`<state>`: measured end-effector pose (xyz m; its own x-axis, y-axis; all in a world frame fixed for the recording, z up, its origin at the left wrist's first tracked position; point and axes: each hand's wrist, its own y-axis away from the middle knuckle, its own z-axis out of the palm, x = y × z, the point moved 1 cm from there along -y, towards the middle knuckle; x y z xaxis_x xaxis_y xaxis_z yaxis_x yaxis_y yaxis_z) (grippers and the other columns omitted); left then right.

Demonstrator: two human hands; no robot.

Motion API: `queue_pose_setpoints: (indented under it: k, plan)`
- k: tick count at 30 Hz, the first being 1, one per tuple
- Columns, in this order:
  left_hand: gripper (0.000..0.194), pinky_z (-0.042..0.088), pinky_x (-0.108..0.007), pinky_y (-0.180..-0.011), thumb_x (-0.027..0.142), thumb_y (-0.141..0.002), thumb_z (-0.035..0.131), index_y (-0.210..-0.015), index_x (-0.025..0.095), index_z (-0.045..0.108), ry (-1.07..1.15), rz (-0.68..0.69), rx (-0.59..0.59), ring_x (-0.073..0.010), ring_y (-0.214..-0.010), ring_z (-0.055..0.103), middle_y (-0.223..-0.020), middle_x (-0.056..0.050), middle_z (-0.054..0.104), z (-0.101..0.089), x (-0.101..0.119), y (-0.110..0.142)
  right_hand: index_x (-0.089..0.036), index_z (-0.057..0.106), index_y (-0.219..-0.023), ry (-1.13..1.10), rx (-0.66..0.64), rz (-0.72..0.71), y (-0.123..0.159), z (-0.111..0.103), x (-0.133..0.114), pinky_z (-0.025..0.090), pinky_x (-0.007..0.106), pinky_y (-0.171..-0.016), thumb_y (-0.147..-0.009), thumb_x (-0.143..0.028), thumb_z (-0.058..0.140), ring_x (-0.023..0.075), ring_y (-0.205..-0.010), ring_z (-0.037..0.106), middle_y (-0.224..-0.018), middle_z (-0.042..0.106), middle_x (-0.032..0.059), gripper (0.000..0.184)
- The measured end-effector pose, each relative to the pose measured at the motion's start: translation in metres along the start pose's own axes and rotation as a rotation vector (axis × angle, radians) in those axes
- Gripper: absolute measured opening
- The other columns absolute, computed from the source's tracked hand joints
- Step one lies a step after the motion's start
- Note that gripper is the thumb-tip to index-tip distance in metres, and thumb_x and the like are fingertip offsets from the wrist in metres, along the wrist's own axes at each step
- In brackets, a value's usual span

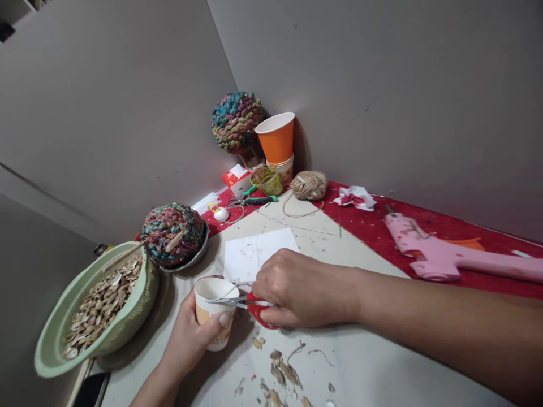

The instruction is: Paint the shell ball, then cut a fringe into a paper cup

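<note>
"While grey walls (382,85) rise behind, a pale tabletop (382,367) fills the foreground. What stands on it?"

"A green basket (146,299) of nutshells (99,311) sits at left, a pink glue gun (441,254) lies on red covering (369,226) at right, and a multicoloured knobbly ball (173,237) rests in a metal bowl (205,243) near the basket. A sheet of white paper (246,249) lies just beyond the hands."

"And the hands?"

"Both are occupied. The left hand (190,330) wraps a paper cup (212,308), thumb along its near side. The right hand (284,291) is closed around the red handles of a pair of scissors (241,303)."

"How does the cup look, and which way does it face?"

"White inside, with a peach-patterned outer wall, it is over the near part of the table; whether its base touches down cannot be told. Its mouth opens upward, its long axis is close to upright, and its narrower base is below."

"The scissors?"

"Metal blades point left, their long axis running across the picture, at the near side of the cup's rim. One thin pale line curves over the mouth; cord or cut edge, I cannot tell. Brown scraps (288,376) lie scattered nearer the camera."
</note>
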<state>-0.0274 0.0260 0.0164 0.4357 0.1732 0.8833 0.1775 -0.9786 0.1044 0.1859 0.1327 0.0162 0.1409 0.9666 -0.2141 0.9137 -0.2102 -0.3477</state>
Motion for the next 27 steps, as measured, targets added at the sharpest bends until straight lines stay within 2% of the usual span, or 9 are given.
queue_pose_setpoints:
  k: [3, 7, 10, 14, 22, 27]
  plan:
    - [0.061, 0.052, -0.031, -0.073, 0.048, -0.068, 0.078, -0.116, 0.014, 0.064, -0.047, 0.013, 0.039, -0.0243, -0.08, 0.065, -0.09, -0.008, 0.074, 0.004, 0.005, 0.001, -0.015, 0.07, -0.072, 0.018, -0.05, 0.036, 0.0, -0.001, -0.002, 0.027, 0.029, -0.056, -0.085, -0.029, 0.066, 0.0166, -0.058, 0.057, -0.068, 0.071, 0.0047, 0.02]
    - [0.055, 0.052, -0.03, -0.076, 0.037, -0.068, 0.077, -0.117, 0.016, 0.064, -0.067, 0.045, 0.127, -0.0241, -0.085, 0.066, -0.098, -0.007, 0.075, 0.011, 0.011, 0.004, -0.014, 0.072, -0.075, 0.048, -0.088, 0.051, -0.001, -0.003, -0.005, 0.028, 0.03, -0.056, -0.081, -0.033, 0.069, 0.0181, -0.06, 0.059, -0.07, 0.072, 0.0061, 0.02]
    - [0.054, 0.053, -0.03, -0.076, 0.036, -0.066, 0.078, -0.115, 0.016, 0.065, -0.081, 0.038, 0.136, -0.0249, -0.085, 0.066, -0.097, -0.007, 0.075, 0.014, 0.013, 0.005, -0.015, 0.072, -0.074, 0.054, -0.07, 0.041, -0.001, -0.004, -0.006, 0.027, 0.03, -0.056, -0.081, -0.033, 0.069, 0.0184, -0.06, 0.06, -0.069, 0.072, 0.0058, 0.02]
    - [0.053, 0.052, -0.031, -0.079, 0.037, -0.065, 0.079, -0.112, 0.016, 0.066, -0.076, 0.068, 0.203, -0.0251, -0.086, 0.066, -0.097, -0.007, 0.074, 0.016, 0.013, 0.005, -0.015, 0.071, -0.071, 0.049, -0.05, 0.035, 0.0, -0.004, -0.005, 0.025, 0.03, -0.054, -0.08, -0.032, 0.068, 0.0182, -0.057, 0.059, -0.066, 0.072, 0.0055, 0.02]
    - [0.053, 0.051, -0.03, -0.076, 0.04, -0.066, 0.08, -0.112, 0.017, 0.066, -0.09, 0.077, 0.216, -0.0248, -0.084, 0.066, -0.092, -0.006, 0.074, 0.015, 0.012, 0.005, -0.014, 0.069, -0.069, 0.024, -0.023, 0.005, -0.001, -0.001, -0.003, 0.024, 0.029, -0.054, -0.083, -0.027, 0.069, 0.0163, -0.058, 0.058, -0.066, 0.071, 0.0044, 0.019]
    - [0.054, 0.052, -0.029, -0.076, 0.038, -0.068, 0.079, -0.116, 0.016, 0.064, -0.106, 0.068, 0.197, -0.0239, -0.085, 0.066, -0.098, -0.007, 0.074, 0.012, 0.01, 0.005, -0.014, 0.069, -0.071, 0.025, -0.035, -0.005, -0.001, 0.0, -0.002, 0.026, 0.029, -0.055, -0.086, -0.026, 0.068, 0.0162, -0.059, 0.057, -0.067, 0.072, 0.0046, 0.019]
